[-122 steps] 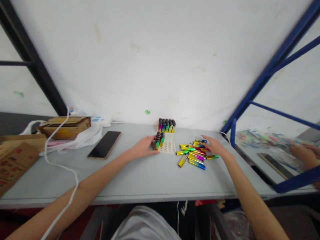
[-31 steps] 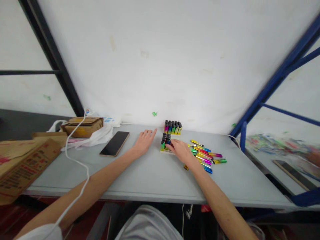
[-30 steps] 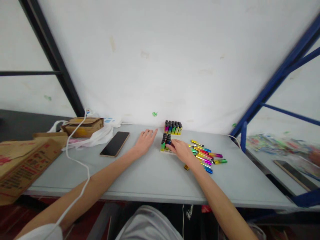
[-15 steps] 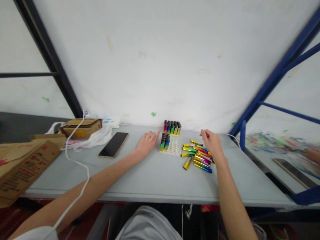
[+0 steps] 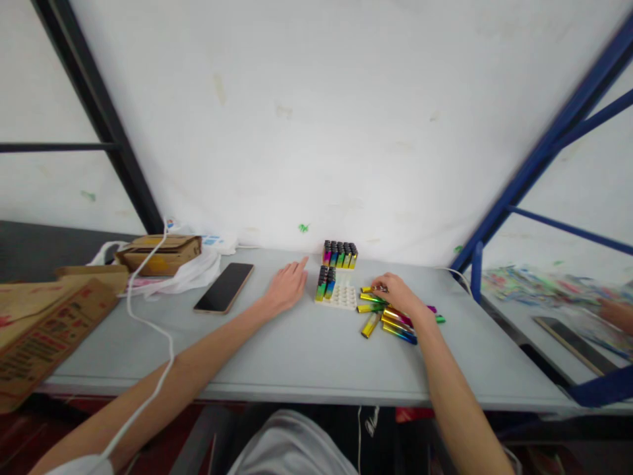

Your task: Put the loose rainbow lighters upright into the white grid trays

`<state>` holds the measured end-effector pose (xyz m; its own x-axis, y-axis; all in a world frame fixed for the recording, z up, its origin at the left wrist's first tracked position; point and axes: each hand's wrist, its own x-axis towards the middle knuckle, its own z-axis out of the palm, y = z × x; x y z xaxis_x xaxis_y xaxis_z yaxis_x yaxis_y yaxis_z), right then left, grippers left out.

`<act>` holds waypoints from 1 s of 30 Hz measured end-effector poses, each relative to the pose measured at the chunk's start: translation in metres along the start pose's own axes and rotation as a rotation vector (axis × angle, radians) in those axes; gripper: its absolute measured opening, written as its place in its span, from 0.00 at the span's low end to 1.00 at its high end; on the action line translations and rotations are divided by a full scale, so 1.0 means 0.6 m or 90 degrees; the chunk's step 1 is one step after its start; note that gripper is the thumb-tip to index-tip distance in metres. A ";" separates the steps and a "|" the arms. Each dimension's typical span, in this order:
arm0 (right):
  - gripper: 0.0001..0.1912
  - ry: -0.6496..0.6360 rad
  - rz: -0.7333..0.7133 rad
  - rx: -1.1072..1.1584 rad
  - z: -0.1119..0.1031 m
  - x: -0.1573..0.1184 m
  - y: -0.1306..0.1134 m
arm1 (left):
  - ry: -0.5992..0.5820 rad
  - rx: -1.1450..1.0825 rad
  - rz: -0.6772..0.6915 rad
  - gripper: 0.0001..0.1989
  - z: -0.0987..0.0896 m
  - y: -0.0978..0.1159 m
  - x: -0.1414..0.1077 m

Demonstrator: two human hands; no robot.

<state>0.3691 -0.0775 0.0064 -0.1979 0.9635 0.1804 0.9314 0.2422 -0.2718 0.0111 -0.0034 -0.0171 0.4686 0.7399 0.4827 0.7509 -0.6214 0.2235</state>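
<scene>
My left hand (image 5: 287,287) lies flat on the table with fingers stretched out and nothing in it, left of a white holed tray (image 5: 345,297). Lighters with black tops (image 5: 325,282) stand upright in the tray's left part; its other holes show bare. Behind it, a second block of upright lighters (image 5: 340,253) fills its holder. On the right, my right hand (image 5: 393,291) reaches down over a loose pile of shiny coloured lighters (image 5: 397,323). Its fingers close on a gold lighter (image 5: 366,289) at the pile's far side, partly hiding it.
A smartphone (image 5: 225,287) lies left of my left hand. Further left are cardboard boxes (image 5: 64,323), a plastic bag (image 5: 202,269) and a white cable (image 5: 171,343). A blue metal frame (image 5: 519,152) rises at the right, with another person's hand (image 5: 616,313) beyond it.
My right hand has come down and left onto the lighters, and its fingers now close on one. Some lighters at the pile's right have shifted. My left hand has drawn slightly left.
</scene>
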 end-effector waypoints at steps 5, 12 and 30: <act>0.07 0.017 0.025 -0.020 0.013 0.004 0.005 | -0.027 -0.311 0.007 0.31 -0.019 -0.016 0.006; 0.18 0.193 0.070 0.159 0.007 0.007 -0.032 | -0.125 -0.289 0.113 0.53 -0.010 0.002 -0.006; 0.27 0.139 0.061 0.724 0.031 0.011 -0.168 | -0.123 -0.220 0.088 0.48 0.006 0.026 -0.009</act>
<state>0.2682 -0.0932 0.0176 0.0181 0.9700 0.2426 0.1051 0.2394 -0.9652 0.0218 -0.0163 -0.0191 0.6578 0.6573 0.3677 0.4898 -0.7442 0.4541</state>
